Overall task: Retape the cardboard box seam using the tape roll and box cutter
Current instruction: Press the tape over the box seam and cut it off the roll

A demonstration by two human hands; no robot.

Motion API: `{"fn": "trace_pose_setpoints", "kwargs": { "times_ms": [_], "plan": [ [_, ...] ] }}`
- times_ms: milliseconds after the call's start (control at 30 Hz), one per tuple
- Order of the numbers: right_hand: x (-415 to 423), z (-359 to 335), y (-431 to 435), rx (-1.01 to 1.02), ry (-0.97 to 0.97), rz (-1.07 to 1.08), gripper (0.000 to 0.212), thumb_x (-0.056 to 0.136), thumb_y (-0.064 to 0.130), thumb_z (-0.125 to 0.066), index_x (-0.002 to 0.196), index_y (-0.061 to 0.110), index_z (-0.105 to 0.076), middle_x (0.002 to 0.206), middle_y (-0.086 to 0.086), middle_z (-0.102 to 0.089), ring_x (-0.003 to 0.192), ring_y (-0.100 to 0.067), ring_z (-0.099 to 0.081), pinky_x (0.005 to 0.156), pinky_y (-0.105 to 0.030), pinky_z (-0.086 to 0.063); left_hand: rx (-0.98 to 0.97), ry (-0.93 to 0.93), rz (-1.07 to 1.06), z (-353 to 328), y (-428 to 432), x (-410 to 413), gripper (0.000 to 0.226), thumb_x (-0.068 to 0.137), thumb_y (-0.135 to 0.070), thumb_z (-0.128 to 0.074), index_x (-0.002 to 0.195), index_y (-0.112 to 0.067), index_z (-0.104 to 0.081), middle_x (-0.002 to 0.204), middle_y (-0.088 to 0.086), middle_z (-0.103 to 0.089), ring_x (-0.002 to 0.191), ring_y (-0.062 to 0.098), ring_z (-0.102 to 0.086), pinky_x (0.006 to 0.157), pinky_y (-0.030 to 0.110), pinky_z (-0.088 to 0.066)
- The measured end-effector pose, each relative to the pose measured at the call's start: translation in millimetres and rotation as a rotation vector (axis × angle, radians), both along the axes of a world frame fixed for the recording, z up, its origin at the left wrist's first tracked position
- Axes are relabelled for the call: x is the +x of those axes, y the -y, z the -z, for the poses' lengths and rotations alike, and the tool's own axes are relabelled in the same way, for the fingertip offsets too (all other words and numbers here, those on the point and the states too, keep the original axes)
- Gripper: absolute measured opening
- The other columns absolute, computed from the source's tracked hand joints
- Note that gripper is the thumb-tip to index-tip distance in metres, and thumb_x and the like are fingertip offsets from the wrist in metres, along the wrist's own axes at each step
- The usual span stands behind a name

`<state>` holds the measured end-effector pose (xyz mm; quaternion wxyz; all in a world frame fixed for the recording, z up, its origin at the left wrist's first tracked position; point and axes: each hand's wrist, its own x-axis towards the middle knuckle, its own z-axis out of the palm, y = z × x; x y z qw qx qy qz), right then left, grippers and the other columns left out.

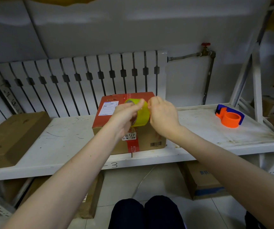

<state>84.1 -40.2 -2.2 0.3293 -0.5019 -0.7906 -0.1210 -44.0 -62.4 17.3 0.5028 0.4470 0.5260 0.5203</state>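
Knees [146,212] in dark trousers at the bottom edge, over a tiled floor. Under the shelf: a carton with blue print [202,180] (characters not readable), plain cardboard [91,195] to its left and a thin white cable [142,180] between them.

White shelf [63,138], scuffed, with "-3" handwritten [113,165] on its front edge.

The box [149,139] stands on the shelf near the front edge, about centre. It has a red top and brown front, with a red printed strip [133,148] running down the front. A white sticker [129,136] on the front reads "8737" with small characters under it that I can't make out. Barcode [156,144] at lower right of the front. Shipping label [109,108] on the top at the left, text too small to read.

Both hands are up in front of the box's top.
- Left hand [124,118]: grips the yellow-green tape roll [141,116], thumb over its upper rim, fingers curled round the near side.
- Right hand [162,116]: fingers curled, tips pinching at the roll's outer face. Can't tell whether a loose tape end is between them.

The roll is held clear of the shelf.

Flat brown box [12,138] on the shelf at far left. Orange and blue cutter [230,116] on the shelf at right, well apart from the box.

Behind: a white radiator [83,80] against the wall, and a pipe with a red-handled valve [205,47] at upper right.
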Motion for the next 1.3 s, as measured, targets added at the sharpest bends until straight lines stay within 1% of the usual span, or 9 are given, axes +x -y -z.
{"fn": "trace_pose_setpoints", "kwargs": {
  "times_ms": [67, 133, 200, 367, 600, 800, 933, 1167, 1300],
  "plan": [
    [2, -6, -3, -0.073, -0.092, 0.008, 0.017, 0.092, 0.014, -0.049, 0.108, 0.010, -0.052, 0.108, -0.010, -0.058, 0.093, -0.028, -0.057, 0.067, -0.030, -0.034, 0.094, -0.287, 0.085, 2, 5, 0, 0.022, 0.078, -0.005, -0.071, 0.093, -0.014, -0.058, 0.068, -0.007, -0.070, 0.068, 0.009, -0.062, 0.065, 0.025, -0.051],
    [2, -10, -4, -0.123, -0.098, -0.001, 0.019, 0.094, 0.015, -0.046, 0.112, 0.009, -0.051, 0.112, -0.011, -0.057, 0.097, -0.028, -0.057, 0.069, -0.030, -0.035, 0.144, -0.467, 0.062, 7, 5, 1, 0.030, 0.075, 0.000, -0.071, 0.100, -0.010, -0.058, 0.086, 0.015, -0.072, 0.077, 0.018, -0.066, 0.078, 0.037, -0.056],
    [2, -14, -4, -0.157, -0.067, -0.008, 0.020, 0.096, 0.017, -0.044, 0.114, 0.009, -0.050, 0.114, -0.011, -0.057, 0.098, -0.028, -0.057, 0.069, -0.031, -0.035, 0.193, -0.515, -0.003, 12, 3, 1, 0.023, 0.078, -0.003, -0.070, 0.097, -0.012, -0.059, 0.087, 0.018, -0.070, 0.085, 0.025, -0.066, 0.084, 0.041, -0.055],
    [1, -12, 5, -0.145, 0.034, -0.015, 0.019, 0.097, 0.019, -0.042, 0.110, 0.009, -0.051, 0.110, -0.011, -0.059, 0.095, -0.028, -0.057, 0.066, -0.032, -0.033, 0.302, -0.681, -0.143, 23, -3, 0, 0.015, 0.079, -0.010, -0.070, 0.082, -0.015, -0.056, 0.076, 0.009, -0.059, 0.071, 0.020, -0.056, 0.067, 0.032, -0.048],
    [6, -2, 4, -0.198, -0.199, -0.117, 0.015, 0.098, 0.019, -0.037, 0.102, 0.013, -0.050, 0.109, -0.006, -0.055, 0.091, -0.019, -0.049, 0.070, -0.030, -0.035, 0.217, -0.658, -0.113, 22, -13, -2, 0.017, 0.080, -0.014, -0.070, 0.093, -0.013, -0.059, 0.082, 0.010, -0.061, 0.085, 0.028, -0.062, 0.086, 0.044, -0.053],
    [8, 0, -2, -0.249, -0.235, -0.258, 0.015, 0.091, 0.031, -0.055, 0.086, 0.020, -0.046, 0.094, 0.000, -0.049, 0.085, -0.017, -0.051, 0.070, -0.028, -0.043, 0.197, -0.649, -0.074, 23, -15, -6, 0.023, 0.079, -0.014, -0.070, 0.099, -0.006, -0.062, 0.080, 0.010, -0.059, 0.080, 0.025, -0.059, 0.083, 0.046, -0.052],
    [9, 1, -5, -0.199, -0.309, -0.273, 0.016, 0.084, 0.023, -0.065, 0.077, 0.018, -0.052, 0.080, 0.002, -0.055, 0.073, -0.016, -0.054, 0.064, -0.029, -0.045, 0.182, -0.647, -0.060, 26, -13, -5, 0.027, 0.079, -0.014, -0.071, 0.103, -0.006, -0.062, 0.080, 0.009, -0.060, 0.079, 0.022, -0.058, 0.080, 0.041, -0.052],
    [14, -4, -12, -0.259, -0.511, -0.253, 0.019, 0.085, 0.009, -0.064, 0.101, 0.013, -0.054, 0.071, 0.012, -0.053, 0.065, -0.004, -0.052, 0.068, -0.024, -0.048, 0.198, -0.627, 0.052, 26, -2, 0, 0.033, 0.078, -0.023, -0.071, 0.105, -0.006, -0.063, 0.083, 0.015, -0.066, 0.078, 0.028, -0.062, 0.074, 0.038, -0.050],
    [21, -5, -15, -0.224, -0.558, -0.259, 0.023, 0.085, 0.006, -0.063, 0.106, 0.014, -0.057, 0.071, 0.012, -0.054, 0.065, -0.006, -0.052, 0.070, -0.027, -0.049, 0.306, -0.629, 0.083, 43, 4, 3, 0.036, 0.069, -0.030, -0.069, 0.084, 0.003, -0.063, 0.076, 0.017, -0.060, 0.071, 0.024, -0.054, 0.076, 0.045, -0.051]
  ]
}}
